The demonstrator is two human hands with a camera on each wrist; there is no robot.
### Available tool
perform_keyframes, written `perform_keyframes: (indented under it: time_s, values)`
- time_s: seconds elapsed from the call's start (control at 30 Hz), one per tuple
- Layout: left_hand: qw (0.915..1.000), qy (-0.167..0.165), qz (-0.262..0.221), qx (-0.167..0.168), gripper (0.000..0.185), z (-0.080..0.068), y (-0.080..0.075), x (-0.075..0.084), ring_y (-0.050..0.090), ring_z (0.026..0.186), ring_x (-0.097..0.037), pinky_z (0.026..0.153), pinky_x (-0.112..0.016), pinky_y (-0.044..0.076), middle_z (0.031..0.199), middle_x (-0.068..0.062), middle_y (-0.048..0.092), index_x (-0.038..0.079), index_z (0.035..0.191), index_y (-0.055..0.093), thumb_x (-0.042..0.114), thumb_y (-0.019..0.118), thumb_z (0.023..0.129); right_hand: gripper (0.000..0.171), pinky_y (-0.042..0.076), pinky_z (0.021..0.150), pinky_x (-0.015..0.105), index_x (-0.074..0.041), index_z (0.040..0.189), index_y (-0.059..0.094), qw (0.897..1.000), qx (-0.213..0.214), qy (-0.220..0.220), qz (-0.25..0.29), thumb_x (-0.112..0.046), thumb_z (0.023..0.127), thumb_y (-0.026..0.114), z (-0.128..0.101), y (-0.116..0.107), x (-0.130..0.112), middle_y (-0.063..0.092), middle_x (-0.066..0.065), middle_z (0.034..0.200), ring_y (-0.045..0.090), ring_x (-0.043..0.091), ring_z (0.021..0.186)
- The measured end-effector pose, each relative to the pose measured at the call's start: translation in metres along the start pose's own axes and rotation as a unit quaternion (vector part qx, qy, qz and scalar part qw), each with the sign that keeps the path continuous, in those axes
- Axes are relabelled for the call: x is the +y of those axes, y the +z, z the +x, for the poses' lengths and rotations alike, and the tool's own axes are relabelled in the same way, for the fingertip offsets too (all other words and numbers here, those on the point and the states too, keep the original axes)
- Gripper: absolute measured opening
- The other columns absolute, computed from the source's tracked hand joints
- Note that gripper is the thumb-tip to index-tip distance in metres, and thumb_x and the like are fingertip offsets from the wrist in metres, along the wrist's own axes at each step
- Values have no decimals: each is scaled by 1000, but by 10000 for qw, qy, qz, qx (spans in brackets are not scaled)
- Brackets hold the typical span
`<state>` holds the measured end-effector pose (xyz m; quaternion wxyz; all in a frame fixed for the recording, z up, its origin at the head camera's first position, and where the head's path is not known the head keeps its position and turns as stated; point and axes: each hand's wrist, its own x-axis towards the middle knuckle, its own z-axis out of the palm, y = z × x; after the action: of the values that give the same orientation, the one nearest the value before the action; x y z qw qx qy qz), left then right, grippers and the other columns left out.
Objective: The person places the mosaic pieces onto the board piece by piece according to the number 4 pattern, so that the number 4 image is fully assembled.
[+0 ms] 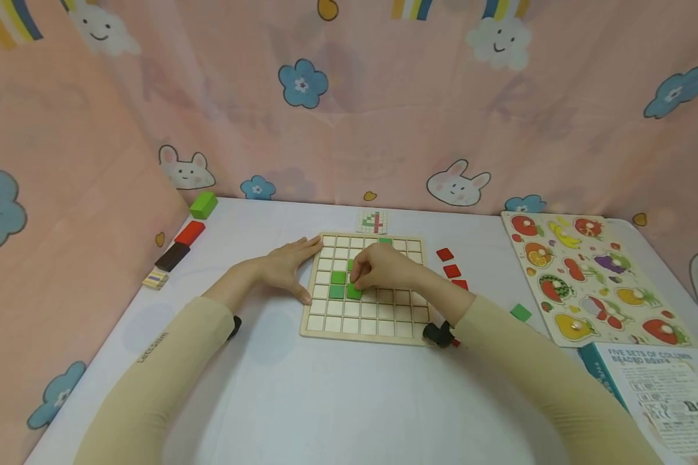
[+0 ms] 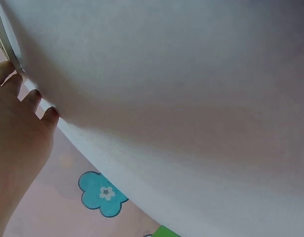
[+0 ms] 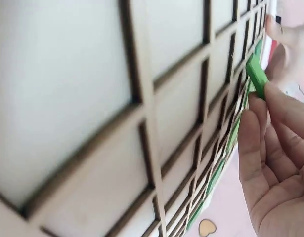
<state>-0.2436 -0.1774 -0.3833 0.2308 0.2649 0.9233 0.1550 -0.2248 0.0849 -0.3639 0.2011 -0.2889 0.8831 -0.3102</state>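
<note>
A wooden grid board [image 1: 349, 328] with square cells lies on the white table. Green tiles [image 1: 337, 292] fill several of its cells on the left side, and another sits near the top edge. My right hand [image 1: 384, 266] is over the board's middle, pinching a green tile [image 3: 257, 75] between thumb and fingers; in the right wrist view this tile is tilted above the grid. My left hand [image 1: 283, 265] rests at the board's left edge, fingers spread, thumb and fingertips touching the frame. In the left wrist view only part of the left hand [image 2: 23, 128] shows.
A small pattern card [image 1: 372, 222] lies behind the board. Red tiles [image 1: 452, 270] and a loose green tile [image 1: 520, 312] lie to the right. Farther right are a fruit puzzle board [image 1: 593, 278] and a box [image 1: 663, 394]. Coloured blocks [image 1: 190, 232] line the left table edge.
</note>
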Motion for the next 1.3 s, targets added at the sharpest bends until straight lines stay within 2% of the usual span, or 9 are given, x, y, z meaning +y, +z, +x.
perform_keyframes:
  time_s: [0.2,0.37,0.53,0.8,0.9,1.07,1.2,1.3]
  values:
    - [10000,14,-46,9,129,1,1,-2,-1,158,-34,127,-59,6,170,0,-2,16,161,10,57,86,65,4,48,64,19,-15,84,74,9988,91,-109,-463,-15,84,78,1,7,-1,71,-3,76,60,7,70]
    - [10000,-2,-14,-26,130,3,2,-3,-2,157,-35,127,-60,6,170,1,-3,16,161,8,59,84,65,7,45,64,23,-16,92,74,9971,158,-122,-728,-16,84,75,-11,-6,6,66,-1,79,55,12,74]
    - [10000,-26,12,-13,130,2,2,-2,-2,158,-34,127,-60,6,170,1,-3,16,161,8,58,85,65,10,44,67,26,-16,96,74,9965,83,197,-804,-14,86,72,-39,-40,32,62,0,80,54,16,78]
    - [10000,-60,56,-11,130,3,3,-3,-2,158,-32,127,-58,6,170,1,-4,16,161,7,57,85,65,13,46,66,26,-16,99,72,9929,67,1074,-510,-15,86,73,-105,-87,94,58,2,83,54,19,82]
    - [10000,-51,48,-2,130,2,3,-3,-2,158,-33,127,-58,6,170,1,-4,16,161,7,57,85,65,18,46,66,25,-16,102,70,9894,-234,1405,-287,-17,84,76,-130,-98,113,58,3,84,55,18,83]
    - [10000,-33,43,1,130,2,3,-3,-2,158,-34,127,-58,6,170,-1,-3,15,161,8,58,85,65,23,47,61,23,-18,103,69,9764,-1068,1869,-151,-16,82,78,-158,-107,133,53,4,83,53,17,82]
    - [10000,-50,41,-1,130,1,2,-3,-2,158,-33,127,-58,6,170,0,-3,16,161,8,58,85,65,26,44,58,23,-18,100,68,9703,-1402,1961,-195,-14,79,81,-168,-108,139,47,3,81,49,18,79]
    - [10000,-44,26,-7,130,2,2,-3,-2,158,-33,127,-60,6,170,1,-3,16,161,7,58,85,64,30,41,57,23,-18,97,67,9720,-1419,1851,-285,-15,73,85,-170,-107,140,47,3,80,46,17,79]
